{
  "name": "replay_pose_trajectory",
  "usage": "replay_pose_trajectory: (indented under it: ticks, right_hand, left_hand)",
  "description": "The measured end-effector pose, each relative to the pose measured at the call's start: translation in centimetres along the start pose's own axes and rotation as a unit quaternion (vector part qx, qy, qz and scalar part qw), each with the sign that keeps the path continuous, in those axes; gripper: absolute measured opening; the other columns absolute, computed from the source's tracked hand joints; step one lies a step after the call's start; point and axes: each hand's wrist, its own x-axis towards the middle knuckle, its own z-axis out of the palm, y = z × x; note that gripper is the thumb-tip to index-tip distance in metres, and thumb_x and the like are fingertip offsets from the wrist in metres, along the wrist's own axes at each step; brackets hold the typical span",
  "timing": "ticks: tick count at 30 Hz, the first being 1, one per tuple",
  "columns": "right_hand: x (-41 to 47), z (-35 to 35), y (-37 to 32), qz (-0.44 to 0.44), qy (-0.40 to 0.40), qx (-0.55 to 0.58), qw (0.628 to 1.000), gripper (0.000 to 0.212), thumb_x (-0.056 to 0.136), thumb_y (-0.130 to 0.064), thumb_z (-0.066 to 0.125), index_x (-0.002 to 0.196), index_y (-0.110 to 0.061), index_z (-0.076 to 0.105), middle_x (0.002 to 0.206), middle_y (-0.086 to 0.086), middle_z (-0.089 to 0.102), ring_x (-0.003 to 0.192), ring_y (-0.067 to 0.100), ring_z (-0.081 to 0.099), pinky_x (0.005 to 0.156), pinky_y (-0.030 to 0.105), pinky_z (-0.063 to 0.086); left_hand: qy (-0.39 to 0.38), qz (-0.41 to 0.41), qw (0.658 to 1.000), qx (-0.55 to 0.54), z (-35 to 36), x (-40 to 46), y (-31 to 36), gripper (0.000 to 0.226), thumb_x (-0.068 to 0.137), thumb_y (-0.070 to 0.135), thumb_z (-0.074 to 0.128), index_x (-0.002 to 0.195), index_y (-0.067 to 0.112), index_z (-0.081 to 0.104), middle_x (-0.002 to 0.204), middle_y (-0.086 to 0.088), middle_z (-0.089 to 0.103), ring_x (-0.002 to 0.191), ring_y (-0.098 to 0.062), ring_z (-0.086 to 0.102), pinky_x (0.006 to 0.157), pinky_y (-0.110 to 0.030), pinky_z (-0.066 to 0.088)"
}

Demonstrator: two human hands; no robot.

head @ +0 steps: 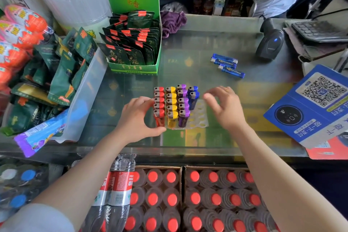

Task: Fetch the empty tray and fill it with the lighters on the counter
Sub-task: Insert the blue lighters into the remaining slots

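Note:
A clear plastic tray [201, 118] sits mid-counter, holding upright lighters in rows: red [159, 103], yellow [171, 103], purple [183, 103] and two blue [194, 96]. Several slots in the right row are bare. My left hand [137, 118] grips the tray's left side, thumb at the front corner and fingers against the red row. My right hand [224, 107] hovers just right of the tray, fingers spread and loosely bent, holding nothing. Three blue lighters [227, 65] lie flat on the glass behind and to the right.
A green box of tea packets [135, 43] stands behind the tray. Snack bags [56, 73] crowd the left. A barcode scanner [270, 43] and a blue QR sign [312, 107] are at right. Bottled drinks [188, 199] sit below the counter edge.

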Motion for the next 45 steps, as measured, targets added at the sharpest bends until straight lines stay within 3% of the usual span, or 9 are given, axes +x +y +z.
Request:
replay_pose_trajectory:
  ticks: [4,7,22,26,30,33,36,40,45]
  right_hand:
    - [2.8,-0.6,3.9,0.103,0.074,-0.046,0.991,0.027,0.093,-0.024,0.045,0.106,-0.006,0.059,0.113,0.014,0.06,0.108,0.035,0.046,0.087,0.033,0.033]
    - [4.9,-0.6,5.5,0.122,0.059,-0.11,0.985,0.032,0.09,-0.011,0.043,0.121,-0.007,0.051,0.13,0.015,0.051,0.121,0.036,0.038,0.097,0.04,0.033]
    - [6.9,-0.8,6.7,0.094,-0.035,-0.262,0.96,0.028,0.086,0.002,0.046,0.11,-0.006,0.056,0.115,0.017,0.055,0.102,0.036,0.045,0.078,0.041,0.04]
    - [5.0,-0.8,4.9,0.019,-0.073,-0.238,0.968,0.019,0.089,-0.01,0.05,0.105,-0.005,0.059,0.103,0.019,0.055,0.094,0.037,0.051,0.068,0.042,0.046]
    - [2.0,-0.5,2.8,0.046,-0.084,-0.187,0.978,0.022,0.084,-0.013,0.057,0.105,-0.008,0.06,0.103,0.015,0.05,0.077,0.038,0.056,0.066,0.039,0.049]
    - [0.2,-1.0,1.1,0.102,-0.026,0.013,0.994,0.014,0.077,-0.014,0.068,0.087,-0.008,0.061,0.078,0.001,0.059,0.063,0.021,0.053,0.06,0.027,0.043]
    - [-2.0,-0.9,-1.2,0.168,0.037,0.204,0.964,0.017,0.076,-0.014,0.069,0.074,-0.024,0.056,0.052,-0.016,0.062,0.045,0.003,0.053,0.051,0.012,0.043]
    - [-4.4,0.8,-2.9,0.166,0.029,0.249,0.954,0.022,0.081,-0.009,0.064,0.077,-0.027,0.054,0.064,-0.006,0.066,0.053,0.0,0.061,0.06,0.014,0.05]
    - [-3.6,1.8,-3.5,0.127,0.02,0.162,0.978,0.013,0.082,-0.01,0.063,0.081,-0.019,0.054,0.081,0.011,0.065,0.063,0.005,0.064,0.061,0.011,0.046]
  left_hand:
    - [0.009,0.006,1.0,0.006,0.1,0.2,-0.2,0.066,0.052,0.068,0.056,0.106,0.031,0.051,0.107,0.014,0.045,0.102,-0.006,0.032,0.085,-0.033,0.023]
    - [0.013,0.006,1.0,0.007,0.1,0.2,-0.2,0.066,0.051,0.069,0.055,0.105,0.031,0.052,0.105,0.016,0.042,0.103,-0.008,0.035,0.085,-0.034,0.025]
    - [0.012,0.003,1.0,0.005,0.2,0.2,-0.2,0.065,0.051,0.068,0.055,0.106,0.034,0.05,0.105,0.019,0.039,0.105,-0.008,0.033,0.085,-0.033,0.023]
    - [0.014,0.005,1.0,0.0,0.3,0.2,-0.3,0.064,0.052,0.068,0.056,0.106,0.035,0.051,0.109,0.014,0.046,0.104,-0.009,0.035,0.085,-0.033,0.024]
    - [0.017,0.004,1.0,0.001,0.4,0.1,-0.4,0.066,0.052,0.066,0.059,0.109,0.034,0.05,0.112,0.012,0.047,0.105,-0.009,0.034,0.084,-0.032,0.021]
    - [0.016,0.004,1.0,0.003,0.4,0.1,-0.4,0.068,0.053,0.067,0.058,0.112,0.034,0.049,0.114,0.01,0.047,0.106,-0.009,0.032,0.084,-0.032,0.022]
    - [0.015,0.001,1.0,0.001,0.4,0.0,-0.3,0.065,0.055,0.065,0.06,0.111,0.035,0.048,0.114,0.01,0.048,0.105,-0.007,0.031,0.084,-0.032,0.022]
    - [0.009,-0.002,1.0,0.005,0.4,0.0,-0.2,0.064,0.055,0.065,0.059,0.11,0.034,0.049,0.116,0.008,0.048,0.108,-0.011,0.032,0.085,-0.034,0.023]
    - [0.007,-0.003,1.0,-0.006,0.5,0.0,-0.4,0.063,0.056,0.066,0.061,0.11,0.036,0.048,0.117,0.008,0.048,0.109,-0.01,0.032,0.085,-0.034,0.023]
